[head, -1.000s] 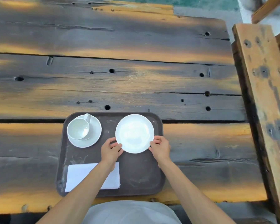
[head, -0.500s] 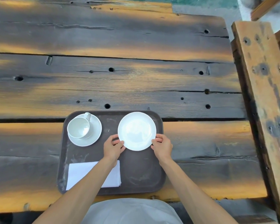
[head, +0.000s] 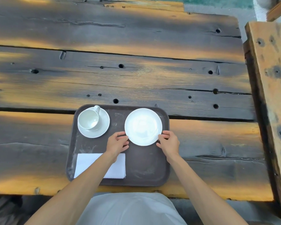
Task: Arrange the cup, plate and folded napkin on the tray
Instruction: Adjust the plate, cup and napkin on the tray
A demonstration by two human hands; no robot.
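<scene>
Both hands are on the plate, and it has slid up the tray since a second ago: then it sat lower and nearer the middle, now its rim nearly meets the tray's far edge, in the far right corner. The left hand has fingers curled onto the plate's near-left rim; the right hand mirrors it on the near-right rim, fingertips pinching the edge. Whether the plate is lifted or resting flat on the tray, I cannot tell. Both forearms reach straight in from the near edge, wrists level, palms down.

Out from the hands: the cup sits on its saucer in the tray's far left corner, same place as before, handle pointing away. The folded napkin lies in the near left corner, unmoved, its middle hidden under the left forearm. The tray rests at the near edge of the dark plank table. The thumbs are mostly hidden behind the knuckles.
</scene>
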